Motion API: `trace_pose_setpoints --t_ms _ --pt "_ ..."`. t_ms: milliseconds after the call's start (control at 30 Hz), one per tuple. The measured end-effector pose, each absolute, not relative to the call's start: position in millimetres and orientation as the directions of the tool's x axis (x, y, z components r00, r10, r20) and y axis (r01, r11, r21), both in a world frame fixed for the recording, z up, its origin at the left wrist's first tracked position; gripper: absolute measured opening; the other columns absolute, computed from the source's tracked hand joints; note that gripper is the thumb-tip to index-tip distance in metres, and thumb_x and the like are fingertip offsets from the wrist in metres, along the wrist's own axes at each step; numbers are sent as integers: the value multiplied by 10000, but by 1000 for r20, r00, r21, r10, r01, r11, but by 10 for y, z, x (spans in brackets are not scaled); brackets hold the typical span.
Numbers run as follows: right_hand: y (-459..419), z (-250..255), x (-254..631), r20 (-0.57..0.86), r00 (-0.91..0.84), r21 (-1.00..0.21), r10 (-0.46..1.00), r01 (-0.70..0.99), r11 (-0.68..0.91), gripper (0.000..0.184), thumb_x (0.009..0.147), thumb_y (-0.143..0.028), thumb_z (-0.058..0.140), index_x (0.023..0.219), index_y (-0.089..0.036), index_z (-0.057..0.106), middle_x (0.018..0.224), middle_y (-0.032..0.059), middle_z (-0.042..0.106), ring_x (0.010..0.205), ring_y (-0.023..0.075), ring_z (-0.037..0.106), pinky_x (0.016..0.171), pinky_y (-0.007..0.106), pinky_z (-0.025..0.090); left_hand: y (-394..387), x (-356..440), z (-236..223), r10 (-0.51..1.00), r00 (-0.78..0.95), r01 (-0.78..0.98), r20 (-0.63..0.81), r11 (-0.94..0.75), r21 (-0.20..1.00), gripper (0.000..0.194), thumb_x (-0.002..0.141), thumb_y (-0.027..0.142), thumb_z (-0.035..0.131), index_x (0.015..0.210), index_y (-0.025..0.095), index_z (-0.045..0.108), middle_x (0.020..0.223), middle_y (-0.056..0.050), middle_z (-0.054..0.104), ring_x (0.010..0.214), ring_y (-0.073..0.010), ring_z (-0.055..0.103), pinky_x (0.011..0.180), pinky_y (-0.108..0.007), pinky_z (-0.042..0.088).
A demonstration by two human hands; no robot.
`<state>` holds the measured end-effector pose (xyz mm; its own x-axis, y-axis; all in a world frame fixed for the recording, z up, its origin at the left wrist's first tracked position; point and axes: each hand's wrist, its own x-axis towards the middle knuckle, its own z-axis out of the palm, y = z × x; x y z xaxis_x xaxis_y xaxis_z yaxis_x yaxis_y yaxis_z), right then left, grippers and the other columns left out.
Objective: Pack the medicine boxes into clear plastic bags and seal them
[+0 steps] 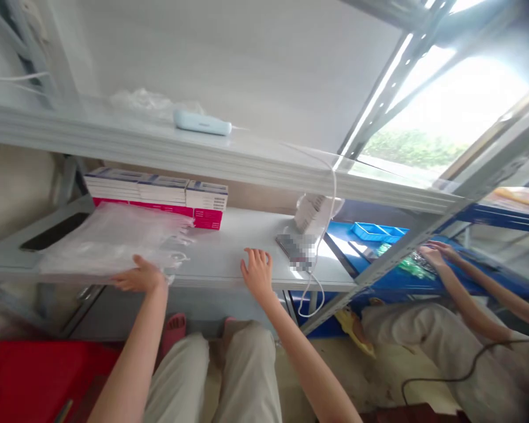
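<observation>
A loose pile of clear plastic bags (110, 235) lies on the left of the grey shelf top (220, 258). At the pile's front edge is my left hand (139, 276), thumb raised and fingers stretched to the left; it seems to touch the bags, and part of the fingers is hard to make out. To the right, my right hand (258, 271) rests over bare shelf surface with its fingers spread and nothing in them. Behind the bags stand stacked small boxes (163, 191), white above and pink below.
A dark flat object (55, 231) lies at the far left. On the right sit a blurred-out device (295, 249), a white cable (320, 252) and a white ridged object (312, 212). A light-blue device (203, 123) lies on the upper shelf. A co-worker's hands (436, 252) work beside blue trays (379, 232).
</observation>
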<state>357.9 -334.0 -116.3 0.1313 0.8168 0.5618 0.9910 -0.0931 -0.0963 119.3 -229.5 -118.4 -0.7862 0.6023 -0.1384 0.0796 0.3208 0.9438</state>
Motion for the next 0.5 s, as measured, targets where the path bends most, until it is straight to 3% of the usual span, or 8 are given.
trace_pose_setpoints --t_ms 100,167,300,433,500 --pt "-3518 -1209 3743 556 143 -78 818 990 -120 264 893 -233 501 1155 -212 531 1076 84 632 1051 239 509 1003 435 282 -2220 1277 -985 546 -809 41 -219 423 905 767 896 311 422 1416 -118 54 1477 -342 169 1400 -400 173 1147 -466 192" --pt "-3670 -1236 3789 557 150 -87 817 989 -123 264 880 -220 511 1143 -222 535 1072 76 632 1054 234 512 1013 438 281 -2234 1312 -950 565 -795 58 -221 434 899 763 894 316 388 1404 -138 49 1474 -346 173 1405 -389 169 1158 -444 169" --pt "-4038 -1306 3745 564 164 -180 809 981 -73 298 854 -176 517 1143 -246 540 1080 58 631 1058 228 522 1031 438 283 -2377 1307 -1025 611 -764 53 -208 381 923 925 811 555 352 1414 -80 51 1504 -339 94 1417 -419 83 1158 -512 106" --pt "-4369 -1436 3597 586 165 -285 793 959 10 306 828 -127 521 1096 -268 564 1138 46 616 1109 231 506 1041 449 293 -2541 1318 -1026 610 -791 124 -56 249 961 832 762 570 227 1420 74 117 1478 -241 269 1420 -405 51 1107 -617 85" --pt "-4496 -1532 3500 600 187 -329 778 944 26 281 816 -114 524 1032 -284 582 1173 32 600 1145 228 495 1050 451 303 -2614 1358 -988 577 -817 149 -5 220 964 806 754 532 144 1420 82 98 1430 -233 350 1423 -388 49 1083 -642 81"
